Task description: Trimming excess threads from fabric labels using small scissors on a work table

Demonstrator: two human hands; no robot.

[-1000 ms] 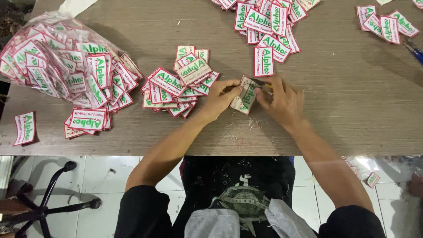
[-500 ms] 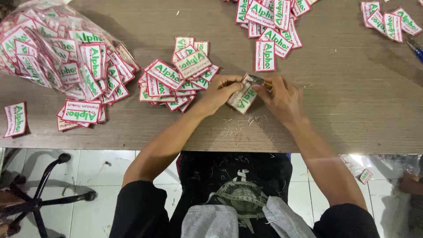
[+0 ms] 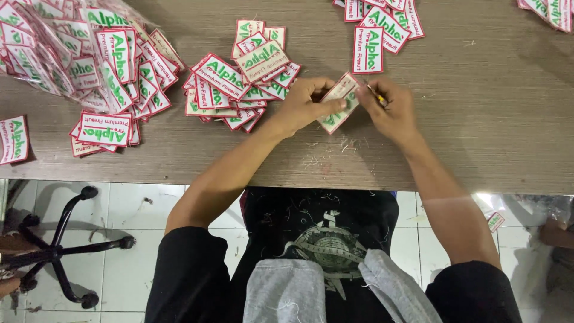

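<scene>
My left hand (image 3: pixel 306 103) grips a small stack of rectangular white patches with green lettering and red borders (image 3: pixel 338 103), tilted, just above the wooden table (image 3: pixel 478 119). My right hand (image 3: pixel 390 107) touches the stack's right edge and pinches a small thin tool whose tip shows at the fingers. A loose heap of the same patches (image 3: pixel 242 81) lies just left of my left hand. Short thread clippings (image 3: pixel 329 149) are scattered on the table below my hands.
A clear plastic bag stuffed with patches (image 3: pixel 66 54) sits at far left, with a spilled pile (image 3: pixel 110 128) and a single patch (image 3: pixel 13 139) near the edge. More patches lie at the top (image 3: pixel 379 30) and top right (image 3: pixel 550 12). A chair base (image 3: pixel 57 251) stands on the tiled floor.
The view has drifted a little, so the table and the piles sit differently in the frame. My hands stay together on the same stack with slight finger shifts.
</scene>
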